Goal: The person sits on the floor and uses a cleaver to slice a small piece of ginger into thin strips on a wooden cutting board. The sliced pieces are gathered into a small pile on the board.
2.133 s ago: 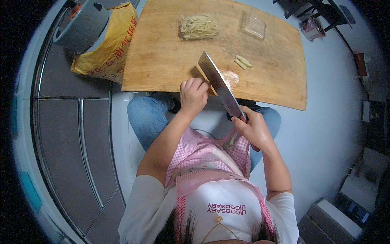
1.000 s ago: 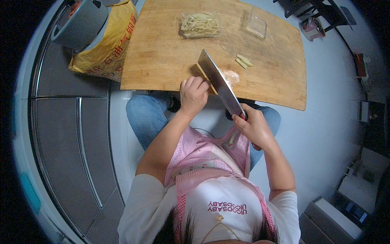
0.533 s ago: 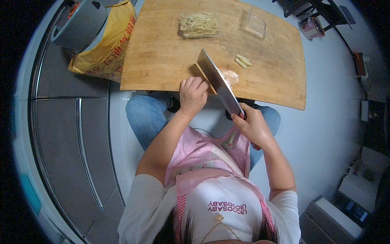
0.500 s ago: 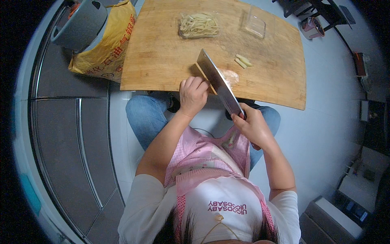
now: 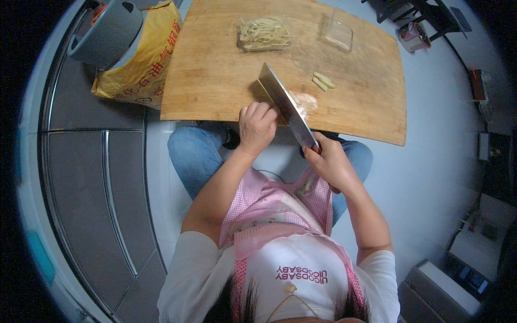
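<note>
My right hand [image 5: 330, 162] is wrapped round the handle of a cleaver [image 5: 286, 102]. Its broad blade slants up and left across the near edge of the wooden board [image 5: 210, 81]. Just left of the blade, my left hand [image 5: 257, 126] rests at that edge with its fingers curled under. Whatever those fingers hold is hidden by the hand and the blade. To the right of the blade lies a thin, whitish, see-through patch [image 5: 307, 102], too unclear to name. A few pale green-yellow strips [image 5: 323, 81] lie further right.
A clear tray of pale cut strips [image 5: 264, 34] stands at the far middle of the board, and a clear plastic box [image 5: 339, 37] to its right. Beyond the board's left edge are a yellow sack [image 5: 142, 67] and a grey-blue tub [image 5: 107, 37]. My knees are under the near edge.
The cleaver has shifted slightly to the left, its tip a little further up the board. My right hand has moved with it; the left hand stays nearly in place.
</note>
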Action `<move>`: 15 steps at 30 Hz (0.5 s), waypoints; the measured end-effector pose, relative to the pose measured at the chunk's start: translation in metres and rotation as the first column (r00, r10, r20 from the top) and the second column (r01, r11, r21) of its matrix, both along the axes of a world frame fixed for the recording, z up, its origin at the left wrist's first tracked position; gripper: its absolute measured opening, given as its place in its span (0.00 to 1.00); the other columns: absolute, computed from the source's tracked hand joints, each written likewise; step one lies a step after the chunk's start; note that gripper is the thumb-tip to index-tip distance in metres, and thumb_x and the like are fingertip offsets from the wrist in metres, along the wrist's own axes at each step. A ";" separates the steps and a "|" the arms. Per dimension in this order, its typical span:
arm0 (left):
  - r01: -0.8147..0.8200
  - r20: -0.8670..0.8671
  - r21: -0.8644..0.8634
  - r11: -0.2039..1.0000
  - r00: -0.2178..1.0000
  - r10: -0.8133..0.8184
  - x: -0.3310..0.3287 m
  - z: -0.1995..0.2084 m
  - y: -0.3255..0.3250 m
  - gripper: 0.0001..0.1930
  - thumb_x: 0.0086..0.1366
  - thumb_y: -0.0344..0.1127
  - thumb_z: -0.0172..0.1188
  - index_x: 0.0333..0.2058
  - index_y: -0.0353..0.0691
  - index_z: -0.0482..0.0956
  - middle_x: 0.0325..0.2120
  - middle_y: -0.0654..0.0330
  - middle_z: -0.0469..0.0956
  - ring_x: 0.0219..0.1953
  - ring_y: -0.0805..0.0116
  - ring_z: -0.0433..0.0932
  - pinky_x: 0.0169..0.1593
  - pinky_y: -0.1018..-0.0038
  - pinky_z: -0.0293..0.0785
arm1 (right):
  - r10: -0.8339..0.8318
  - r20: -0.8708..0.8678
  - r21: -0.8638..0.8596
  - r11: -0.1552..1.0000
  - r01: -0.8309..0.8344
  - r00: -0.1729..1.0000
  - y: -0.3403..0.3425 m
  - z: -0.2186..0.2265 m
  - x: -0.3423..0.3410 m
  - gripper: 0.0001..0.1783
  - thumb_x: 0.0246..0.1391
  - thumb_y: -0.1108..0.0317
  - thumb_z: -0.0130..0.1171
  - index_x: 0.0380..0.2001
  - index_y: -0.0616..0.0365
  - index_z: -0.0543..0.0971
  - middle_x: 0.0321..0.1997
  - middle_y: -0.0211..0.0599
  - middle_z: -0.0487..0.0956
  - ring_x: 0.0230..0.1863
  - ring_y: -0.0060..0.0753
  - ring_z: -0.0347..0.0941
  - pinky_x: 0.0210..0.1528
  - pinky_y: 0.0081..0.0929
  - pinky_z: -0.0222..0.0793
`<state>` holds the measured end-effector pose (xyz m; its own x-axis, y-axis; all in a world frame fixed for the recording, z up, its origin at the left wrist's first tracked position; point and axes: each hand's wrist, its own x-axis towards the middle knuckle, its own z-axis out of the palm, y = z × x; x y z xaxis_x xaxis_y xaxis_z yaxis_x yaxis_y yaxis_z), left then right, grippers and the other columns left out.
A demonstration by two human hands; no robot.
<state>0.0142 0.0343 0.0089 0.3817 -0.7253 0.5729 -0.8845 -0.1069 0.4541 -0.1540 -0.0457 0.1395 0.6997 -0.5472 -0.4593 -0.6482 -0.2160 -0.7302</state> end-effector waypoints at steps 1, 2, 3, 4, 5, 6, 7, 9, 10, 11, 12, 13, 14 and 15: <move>0.002 0.003 -0.003 1.000 1.000 -0.002 0.000 0.000 0.000 0.06 0.46 0.28 0.59 0.27 0.44 0.75 0.26 0.62 0.69 0.33 0.61 0.70 0.36 0.65 0.62 | 0.003 0.002 -0.012 1.000 -0.003 1.000 0.000 -0.004 -0.001 0.16 0.53 0.69 0.53 0.43 0.68 0.73 0.19 0.44 0.72 0.20 0.32 0.71 0.27 0.33 0.68; 0.001 -0.008 0.007 1.000 1.000 -0.001 0.000 -0.001 0.000 0.06 0.46 0.27 0.59 0.26 0.43 0.75 0.26 0.61 0.69 0.33 0.60 0.70 0.36 0.65 0.63 | 0.005 0.005 -0.024 1.000 -0.004 1.000 -0.001 -0.008 -0.002 0.16 0.53 0.69 0.53 0.43 0.68 0.73 0.19 0.44 0.72 0.20 0.32 0.71 0.27 0.33 0.68; -0.001 -0.015 0.015 1.000 1.000 0.001 0.000 -0.002 0.000 0.06 0.45 0.27 0.59 0.25 0.41 0.74 0.26 0.60 0.70 0.33 0.58 0.70 0.36 0.64 0.63 | 0.007 0.010 -0.038 0.999 -0.007 1.000 -0.001 -0.009 -0.002 0.16 0.53 0.69 0.53 0.43 0.68 0.74 0.19 0.45 0.72 0.20 0.32 0.71 0.28 0.33 0.68; -0.002 -0.022 0.023 1.000 1.000 0.003 -0.001 -0.003 0.000 0.06 0.44 0.26 0.58 0.24 0.40 0.74 0.26 0.59 0.70 0.33 0.57 0.70 0.36 0.63 0.63 | 0.004 0.002 -0.038 0.999 -0.004 1.000 -0.002 -0.008 -0.002 0.16 0.53 0.69 0.54 0.43 0.68 0.74 0.19 0.45 0.72 0.20 0.32 0.70 0.28 0.33 0.68; -0.013 -0.024 0.007 1.000 1.000 0.013 -0.002 -0.003 -0.001 0.06 0.45 0.27 0.59 0.25 0.42 0.74 0.27 0.60 0.70 0.33 0.59 0.70 0.36 0.64 0.63 | 0.000 -0.007 -0.037 0.999 0.000 1.000 -0.002 -0.007 -0.002 0.16 0.53 0.68 0.54 0.42 0.68 0.74 0.19 0.45 0.72 0.20 0.32 0.70 0.28 0.33 0.68; -0.024 -0.022 -0.011 1.000 0.999 0.023 -0.002 -0.003 -0.001 0.06 0.46 0.27 0.59 0.26 0.43 0.74 0.27 0.61 0.70 0.33 0.60 0.70 0.36 0.65 0.63 | -0.003 -0.012 -0.037 0.999 0.003 1.000 -0.003 -0.006 -0.002 0.16 0.53 0.68 0.54 0.42 0.68 0.75 0.19 0.45 0.72 0.20 0.32 0.69 0.28 0.33 0.68; -0.034 -0.022 -0.028 0.999 0.999 0.034 -0.002 -0.003 -0.002 0.06 0.47 0.28 0.59 0.27 0.44 0.75 0.27 0.63 0.71 0.34 0.61 0.70 0.36 0.65 0.62 | -0.017 0.005 -0.033 0.999 0.018 1.000 -0.003 -0.007 -0.003 0.16 0.53 0.67 0.55 0.42 0.68 0.75 0.19 0.45 0.72 0.20 0.31 0.69 0.28 0.32 0.68; -0.035 -0.021 -0.025 0.999 0.999 0.034 -0.003 -0.002 -0.002 0.06 0.47 0.28 0.59 0.27 0.44 0.75 0.28 0.63 0.71 0.34 0.61 0.70 0.36 0.66 0.63 | -0.046 0.038 -0.022 0.999 0.047 0.998 -0.002 -0.011 -0.007 0.17 0.52 0.66 0.56 0.42 0.67 0.75 0.19 0.44 0.72 0.20 0.30 0.68 0.28 0.31 0.67; -0.034 -0.021 -0.022 0.999 0.999 0.034 -0.003 -0.001 -0.002 0.06 0.47 0.28 0.59 0.27 0.44 0.76 0.28 0.63 0.71 0.34 0.61 0.70 0.36 0.66 0.63 | -0.066 0.047 -0.006 0.998 0.066 0.997 -0.002 -0.012 -0.009 0.17 0.52 0.66 0.56 0.42 0.67 0.75 0.19 0.43 0.72 0.20 0.29 0.67 0.28 0.31 0.67; -0.034 -0.021 -0.027 0.999 0.999 0.033 -0.003 0.000 -0.003 0.06 0.47 0.28 0.59 0.27 0.44 0.76 0.28 0.64 0.72 0.34 0.62 0.71 0.36 0.66 0.63 | -0.085 0.055 0.011 0.996 0.085 0.995 -0.001 -0.013 -0.011 0.17 0.52 0.65 0.57 0.43 0.67 0.75 0.19 0.42 0.72 0.21 0.29 0.67 0.28 0.30 0.67; -0.034 -0.021 -0.033 0.999 0.999 0.033 -0.003 0.000 -0.003 0.06 0.48 0.28 0.60 0.28 0.44 0.76 0.28 0.64 0.72 0.34 0.62 0.71 0.37 0.66 0.63 | -0.105 0.063 0.029 0.994 0.103 0.993 0.000 -0.014 -0.013 0.18 0.52 0.65 0.57 0.43 0.66 0.76 0.19 0.42 0.71 0.21 0.28 0.66 0.28 0.30 0.67; -0.033 -0.021 -0.038 0.999 0.999 0.032 -0.003 0.000 -0.004 0.06 0.48 0.28 0.60 0.28 0.44 0.76 0.29 0.64 0.72 0.35 0.62 0.71 0.37 0.66 0.63 | -0.114 0.074 0.034 0.993 0.111 0.991 0.000 -0.016 -0.014 0.18 0.52 0.65 0.57 0.43 0.66 0.76 0.19 0.41 0.71 0.21 0.27 0.66 0.28 0.29 0.67; -0.034 -0.026 -0.037 0.999 0.999 0.033 -0.003 0.000 -0.004 0.06 0.48 0.29 0.60 0.28 0.44 0.77 0.29 0.64 0.73 0.35 0.62 0.71 0.37 0.66 0.63 | -0.123 0.085 0.038 0.992 0.120 0.989 -0.001 -0.018 -0.017 0.18 0.52 0.65 0.57 0.43 0.66 0.76 0.19 0.40 0.71 0.21 0.27 0.66 0.28 0.29 0.67; -0.035 -0.030 -0.038 0.999 0.999 0.034 -0.003 -0.001 -0.004 0.06 0.49 0.29 0.60 0.29 0.44 0.77 0.29 0.64 0.73 0.35 0.62 0.71 0.37 0.66 0.63 | -0.132 0.097 0.042 0.991 0.129 0.986 -0.001 -0.020 -0.019 0.18 0.52 0.65 0.57 0.43 0.65 0.76 0.19 0.39 0.71 0.21 0.26 0.65 0.28 0.28 0.67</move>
